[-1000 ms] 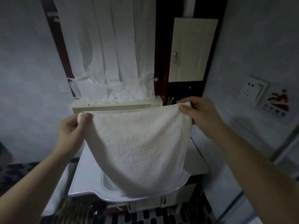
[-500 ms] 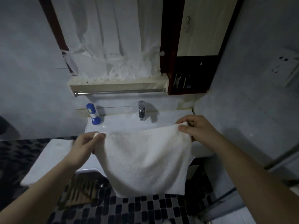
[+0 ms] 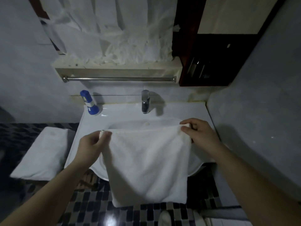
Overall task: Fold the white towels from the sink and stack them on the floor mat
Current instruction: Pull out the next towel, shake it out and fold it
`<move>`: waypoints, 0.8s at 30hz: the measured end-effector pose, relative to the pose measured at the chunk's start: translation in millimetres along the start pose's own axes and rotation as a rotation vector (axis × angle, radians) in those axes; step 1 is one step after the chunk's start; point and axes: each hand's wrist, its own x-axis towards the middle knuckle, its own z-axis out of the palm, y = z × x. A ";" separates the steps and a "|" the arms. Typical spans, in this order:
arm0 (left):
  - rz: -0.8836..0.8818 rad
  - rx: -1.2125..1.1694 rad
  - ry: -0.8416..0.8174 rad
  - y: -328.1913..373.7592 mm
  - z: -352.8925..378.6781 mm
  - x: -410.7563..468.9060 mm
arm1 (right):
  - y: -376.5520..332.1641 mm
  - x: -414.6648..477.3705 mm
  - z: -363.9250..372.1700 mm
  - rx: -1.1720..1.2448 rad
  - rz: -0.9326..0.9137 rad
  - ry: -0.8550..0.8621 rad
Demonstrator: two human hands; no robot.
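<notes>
A white sink worktop (image 3: 192, 111) stands against the wall, with its basin (image 3: 130, 123) sunk in the middle. On its back edge a chrome tap (image 3: 145, 101) stands at the centre and a blue bottle (image 3: 90, 102) at the left corner. Below is a dark checkered tile floor (image 3: 91, 207). On it, left of the worktop, lies a flat white cloth pad (image 3: 40, 155).

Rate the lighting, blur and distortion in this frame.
Head view: dim, bluish light, yet the towel reads clearly; faucet throws a soft shadow rightward; small glare on the floor tiles; mild blur at the left edge; wide-angle splay along the sink.
</notes>
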 end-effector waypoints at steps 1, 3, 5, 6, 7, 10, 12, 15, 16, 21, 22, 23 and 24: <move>-0.012 0.021 0.029 3.6 3.5 9.6 | -0.1 11.7 1.4 -0.004 -0.009 0.022; -0.040 0.067 0.079 6.3 11.9 33.3 | 6.8 42.8 8.0 -0.038 -0.016 0.066; -0.100 0.096 0.104 0.5 22.9 57.8 | 22.9 75.9 16.6 -0.128 -0.016 0.084; -0.151 0.108 0.080 -5.0 28.5 65.4 | 33.9 89.3 21.4 -0.199 0.004 0.076; -0.207 0.166 0.030 -12.5 33.6 70.8 | 43.7 99.0 25.6 -0.295 0.042 0.048; -0.225 0.513 -0.168 -55.4 54.1 70.9 | 80.2 114.1 39.8 -0.578 0.166 -0.071; -0.139 0.614 -0.257 -77.4 64.6 56.6 | 101.6 110.4 48.0 -0.661 0.167 -0.126; 0.072 0.670 -0.372 -99.7 74.0 39.2 | 127.5 98.2 61.0 -0.737 0.118 -0.254; 0.152 0.664 -0.421 -106.4 77.8 36.2 | 135.0 93.4 64.6 -0.768 0.081 -0.307; 0.540 0.659 -0.645 -108.1 84.7 10.1 | 151.9 56.5 69.5 -0.873 -0.192 -0.629; 0.561 0.653 -0.689 -107.3 86.2 5.0 | 156.9 50.9 68.3 -0.892 -0.218 -0.696; 0.577 0.657 -0.728 -106.7 88.1 0.8 | 163.1 46.6 67.4 -0.918 -0.255 -0.750; 0.603 0.668 -0.756 -110.6 91.2 -1.2 | 168.3 44.3 67.3 -0.947 -0.307 -0.787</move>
